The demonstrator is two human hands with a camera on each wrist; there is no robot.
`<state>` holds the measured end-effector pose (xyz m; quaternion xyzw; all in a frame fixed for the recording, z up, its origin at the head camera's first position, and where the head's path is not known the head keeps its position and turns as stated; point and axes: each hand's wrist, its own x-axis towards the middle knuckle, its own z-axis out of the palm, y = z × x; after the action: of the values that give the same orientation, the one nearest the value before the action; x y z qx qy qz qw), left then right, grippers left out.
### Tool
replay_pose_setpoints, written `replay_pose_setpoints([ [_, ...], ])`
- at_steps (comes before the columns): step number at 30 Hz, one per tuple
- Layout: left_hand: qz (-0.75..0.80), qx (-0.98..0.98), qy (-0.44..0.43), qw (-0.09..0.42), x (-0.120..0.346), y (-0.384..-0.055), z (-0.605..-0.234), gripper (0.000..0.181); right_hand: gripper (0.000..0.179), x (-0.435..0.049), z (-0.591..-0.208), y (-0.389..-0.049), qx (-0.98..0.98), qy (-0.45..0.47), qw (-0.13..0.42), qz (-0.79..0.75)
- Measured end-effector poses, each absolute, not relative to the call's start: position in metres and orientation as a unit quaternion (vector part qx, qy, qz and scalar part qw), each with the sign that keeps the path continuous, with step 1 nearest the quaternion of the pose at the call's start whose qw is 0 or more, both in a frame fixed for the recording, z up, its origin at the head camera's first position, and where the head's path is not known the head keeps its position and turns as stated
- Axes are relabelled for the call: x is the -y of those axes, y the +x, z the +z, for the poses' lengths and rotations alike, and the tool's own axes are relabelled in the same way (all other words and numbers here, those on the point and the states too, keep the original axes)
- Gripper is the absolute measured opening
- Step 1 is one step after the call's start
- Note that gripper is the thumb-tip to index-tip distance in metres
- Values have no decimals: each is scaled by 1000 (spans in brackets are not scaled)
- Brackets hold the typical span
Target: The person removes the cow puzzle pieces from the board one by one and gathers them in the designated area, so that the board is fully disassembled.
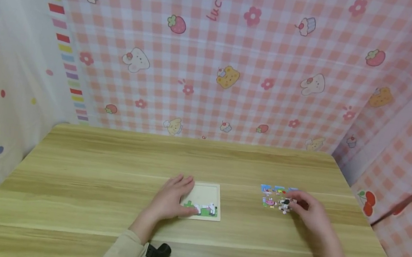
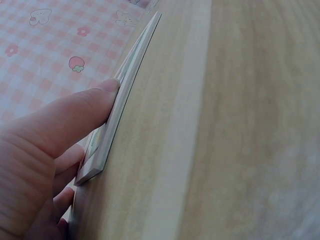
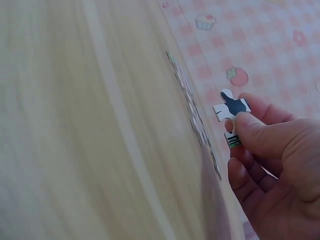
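My left hand (image 1: 172, 197) rests on the left side of a shallow wooden puzzle tray (image 1: 220, 202). Its thumb (image 2: 95, 112) presses at the near edge, its other fingers lie along the far left corner. Joined puzzle pieces (image 1: 210, 210) with white and green print line the tray's near side. Over on the right, my right hand (image 1: 310, 212) pinches a black-and-white puzzle piece (image 3: 232, 107) between thumb and fingers, raised off the table. A second bit of piece (image 3: 232, 139), striped with a green edge, shows below it among the fingers.
Several loose puzzle pieces (image 1: 269, 202) lie flat beside the right hand, partly hidden by it. The wooden table (image 1: 100, 183) ends at a pink checked cloth (image 1: 202, 101) at the back. Cloth also hangs at both sides.
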<state>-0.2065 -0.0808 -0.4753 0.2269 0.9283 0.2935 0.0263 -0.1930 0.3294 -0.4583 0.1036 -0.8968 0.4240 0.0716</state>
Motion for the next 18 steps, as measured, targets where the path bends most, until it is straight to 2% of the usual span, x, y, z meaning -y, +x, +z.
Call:
replay_pose_setpoints([
  [10,295,-928,226,26,81,-206,-475,86,15,-352,-464,-193,908,109,84,397],
  [18,295,-928,228,25,81,-207,-475,87,16,-359,-468,-196,929,87,71,353],
])
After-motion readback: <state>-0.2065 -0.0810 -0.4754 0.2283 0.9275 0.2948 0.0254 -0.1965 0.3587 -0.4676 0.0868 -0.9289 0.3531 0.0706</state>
